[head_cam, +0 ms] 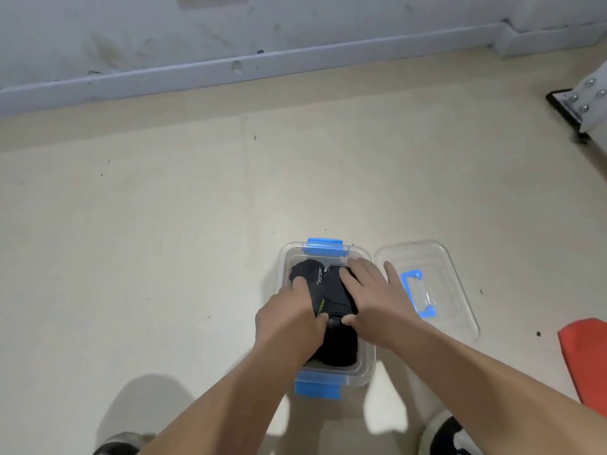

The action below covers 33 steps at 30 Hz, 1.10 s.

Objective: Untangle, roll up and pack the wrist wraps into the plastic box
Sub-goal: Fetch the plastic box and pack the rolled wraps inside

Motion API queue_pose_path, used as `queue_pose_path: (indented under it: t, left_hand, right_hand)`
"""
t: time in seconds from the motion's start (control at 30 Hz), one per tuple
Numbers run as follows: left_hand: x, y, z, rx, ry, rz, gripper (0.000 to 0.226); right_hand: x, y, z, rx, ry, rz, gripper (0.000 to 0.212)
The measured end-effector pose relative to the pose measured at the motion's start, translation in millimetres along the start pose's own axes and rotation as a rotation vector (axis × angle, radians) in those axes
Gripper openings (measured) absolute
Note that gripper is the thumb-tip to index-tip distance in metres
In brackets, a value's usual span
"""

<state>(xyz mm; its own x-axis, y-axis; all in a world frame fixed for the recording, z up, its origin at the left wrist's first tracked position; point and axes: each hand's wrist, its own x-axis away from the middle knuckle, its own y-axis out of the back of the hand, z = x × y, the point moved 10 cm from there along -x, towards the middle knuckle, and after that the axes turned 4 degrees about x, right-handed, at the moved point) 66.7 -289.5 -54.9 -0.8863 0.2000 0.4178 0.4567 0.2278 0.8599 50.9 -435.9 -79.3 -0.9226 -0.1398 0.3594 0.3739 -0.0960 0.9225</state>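
Black wrist wraps (pixel 340 346), marked with pale green lettering, are seen lying inside the clear plastic box (pixel 369 359), which is set on a beige floor (pixel 164 241) with a blue latch (pixel 317 388) at its near end and another at its far end. The wraps are pressed down from above by both hands. The left hand (pixel 289 318) is laid on the left part of the bundle, its fingers stretched forward into the box and its thumb turned inward; nothing is gripped by it. The right hand (pixel 372 298) is spread wide and flat over the right part of the bundle, its thumb brought close to the left thumb, while its outer finger is extended past the box rim towards the lid (pixel 441 257). That transparent lid, fitted with a blue handle, is placed just beside the box on the right. A red object (pixel 586 359) is cut off by the right edge, and a shoe (pixel 450 438) is partly shown below
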Motion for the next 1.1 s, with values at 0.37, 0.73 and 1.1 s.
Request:
queue_pose_path:
  t: [0.37, 0.73, 1.1]
  left_hand:
    - [9.8, -14.1, 11.3, 0.195, -0.017, -0.080, 0.021]
    - [-27.3, -18.2, 5.9, -0.133, 0.012, 0.125, 0.009]
    - [-1.8, -3.3, -67.4, 0.337, -0.197, 0.008, 0.029]
  right_hand:
    - [-2.7, 0.9, 2.5, -0.077, 0.012, -0.265, 0.050]
    - [-9.4, -7.8, 4.8, -0.058, -0.035, -0.115, 0.048]
    - [145.4, -135.6, -154.1, -1.200, -1.477, 0.184, 0.019]
